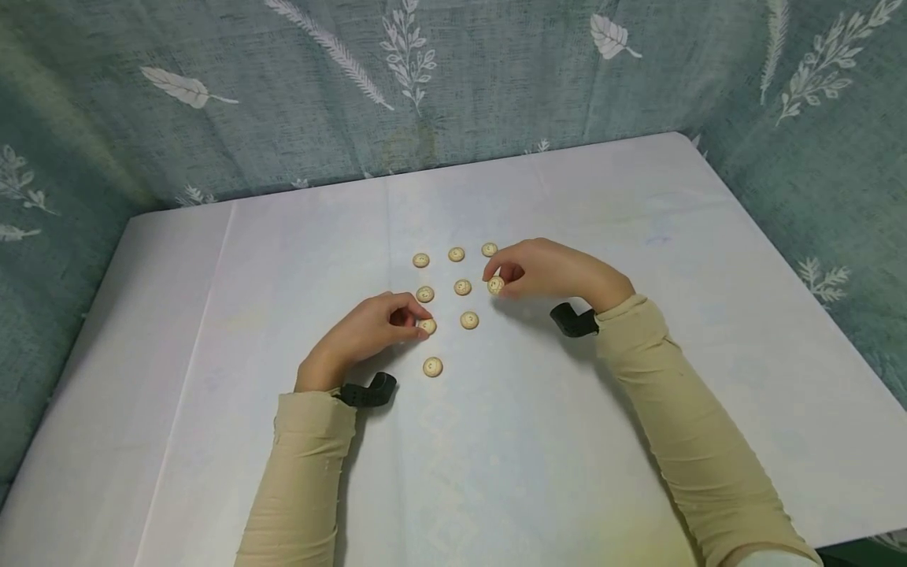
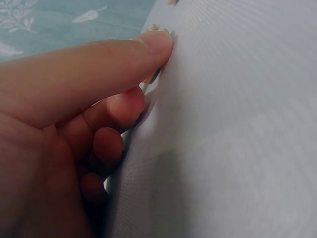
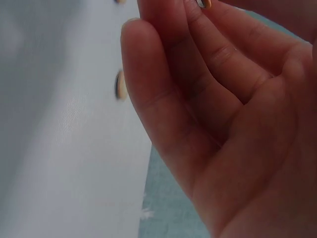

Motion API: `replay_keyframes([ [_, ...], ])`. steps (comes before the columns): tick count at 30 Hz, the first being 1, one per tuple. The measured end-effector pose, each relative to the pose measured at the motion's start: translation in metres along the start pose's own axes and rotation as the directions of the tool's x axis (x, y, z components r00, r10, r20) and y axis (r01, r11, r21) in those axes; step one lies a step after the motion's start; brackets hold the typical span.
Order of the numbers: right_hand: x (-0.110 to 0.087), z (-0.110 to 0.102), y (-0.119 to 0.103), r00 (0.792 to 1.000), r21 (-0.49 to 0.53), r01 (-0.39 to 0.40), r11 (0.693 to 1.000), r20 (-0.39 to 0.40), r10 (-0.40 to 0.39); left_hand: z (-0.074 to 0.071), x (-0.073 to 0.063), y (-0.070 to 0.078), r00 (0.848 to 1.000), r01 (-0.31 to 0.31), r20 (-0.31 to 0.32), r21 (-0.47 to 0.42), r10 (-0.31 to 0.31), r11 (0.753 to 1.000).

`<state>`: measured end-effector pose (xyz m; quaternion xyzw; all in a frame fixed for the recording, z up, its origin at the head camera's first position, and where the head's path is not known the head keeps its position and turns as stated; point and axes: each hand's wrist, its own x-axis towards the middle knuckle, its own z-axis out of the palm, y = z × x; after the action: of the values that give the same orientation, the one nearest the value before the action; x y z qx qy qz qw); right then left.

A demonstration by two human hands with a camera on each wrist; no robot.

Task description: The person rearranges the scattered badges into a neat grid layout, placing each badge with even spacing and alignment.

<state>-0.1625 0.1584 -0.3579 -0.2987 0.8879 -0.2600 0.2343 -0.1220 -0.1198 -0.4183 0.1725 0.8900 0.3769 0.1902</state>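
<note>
Several round, pale wooden buttons lie in rough rows mid-table. My left hand [image 1: 372,327] pinches one button [image 1: 428,325] in the left column between thumb and index finger. In the left wrist view the thumb [image 2: 157,42] mostly hides it. To the right, my right hand [image 1: 549,272] has thumb and index finger at opposite edges of another button [image 1: 495,285], which looks pinched. Nearby are a middle button [image 1: 463,287], one below it [image 1: 469,320], and the nearest button [image 1: 433,367]. The right wrist view shows curved fingers [image 3: 153,74], with a button [image 3: 120,85] beyond them.
A white cloth covers the table [image 1: 567,441]. Three buttons form the far row, including a left one [image 1: 421,260], a middle one [image 1: 457,253] and a right one [image 1: 490,249]. Green leaf-patterned curtains [image 1: 489,87] stand behind and beside the table. Each wrist carries a black camera mount [image 1: 574,320].
</note>
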Motion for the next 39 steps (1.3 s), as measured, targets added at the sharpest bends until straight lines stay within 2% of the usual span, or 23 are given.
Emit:
replay_keyframes([
  [11,0.0,-0.006,0.024,0.992,0.063,-0.125,0.99,-0.01,0.126,0.002,-0.001,-0.002,1.0,0.011,-0.003,-0.013,-0.011,1.0],
  [18,0.006,-0.001,0.031,0.991,0.069,-0.134,0.989,0.011,0.134,0.002,-0.001,-0.001,1.0,0.011,0.0,-0.015,-0.011,1.0],
  [25,0.013,0.01,0.027,0.984,0.1,-0.176,0.979,-0.002,0.177,0.002,0.0,-0.001,1.0,0.005,0.001,-0.011,-0.005,1.0],
  [39,0.025,0.024,0.024,0.966,0.156,-0.221,0.963,-0.103,0.239,0.002,0.001,-0.001,1.0,-0.004,0.001,-0.003,0.004,1.0],
])
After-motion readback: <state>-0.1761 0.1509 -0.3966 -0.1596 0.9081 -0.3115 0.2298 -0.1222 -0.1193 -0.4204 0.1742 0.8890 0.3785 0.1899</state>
